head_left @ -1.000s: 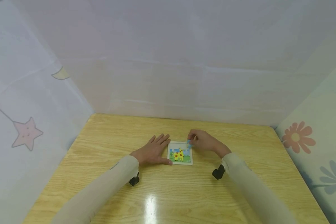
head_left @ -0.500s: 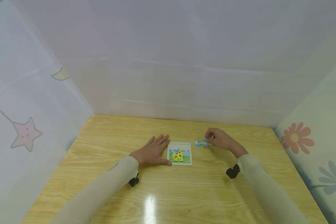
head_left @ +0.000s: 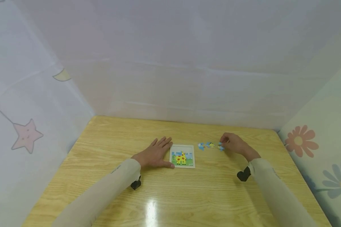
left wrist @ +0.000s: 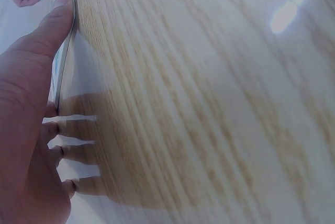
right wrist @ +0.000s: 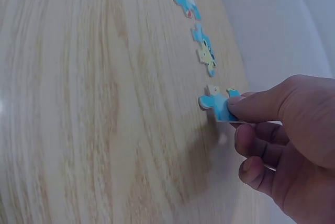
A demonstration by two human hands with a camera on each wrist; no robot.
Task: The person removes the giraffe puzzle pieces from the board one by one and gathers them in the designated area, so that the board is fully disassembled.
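Observation:
A small framed jigsaw puzzle point(head_left: 182, 156) with a giraffe picture lies on the table; its top strip shows bare backing. My left hand point(head_left: 154, 154) rests flat with fingers spread, the thumb point(left wrist: 62, 7) touching the frame's lower left corner. Over to the right, my right hand point(head_left: 235, 144) pinches a blue jigsaw piece point(right wrist: 217, 104) between thumb and fingers, at or just above the tabletop. Left of it lie two loose pieces: a blue and yellow piece point(right wrist: 204, 48) and a blue piece with a red spot point(right wrist: 187, 3).
The wooden table point(head_left: 170, 195) carries a bright glare spot near its front. A pale cloth wall point(head_left: 170, 88) stands behind the table's back edge, with printed side walls to the left and right.
My right hand has moved right, away from the puzzle frame. Two loose pieces now lie apart on the table, and it holds another piece beyond them. The left hand has stayed put.

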